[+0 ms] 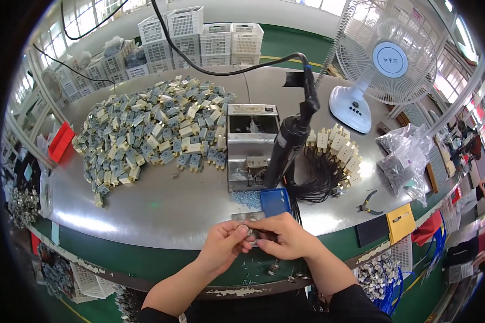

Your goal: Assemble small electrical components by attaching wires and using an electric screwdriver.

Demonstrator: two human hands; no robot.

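My left hand (pixel 225 245) and my right hand (pixel 285 237) meet at the near edge of the bench, fingertips pinched together on a small metal part (pixel 250 232). The fingers hide most of it, so its exact kind does not show. Just beyond the hands lies a flat metal plate (pixel 247 216), beside a blue tray (pixel 275 202) and a scatter of small light-blue pieces (pixel 246 199). Below my right hand, small metal fittings (pixel 274 266) rest on the green mat (pixel 221 273).
A black electric screwdriver (pixel 286 148) stands by a metal feeder box (pixel 251 144). Grey-and-cream blocks (pixel 156 126) are heaped left; blocks with black cables (pixel 334 156) lie right. Pliers (pixel 368 203), a yellow notebook (pixel 402 223), plastic bags (pixel 407 156) and a fan (pixel 353 105) occupy the right side.
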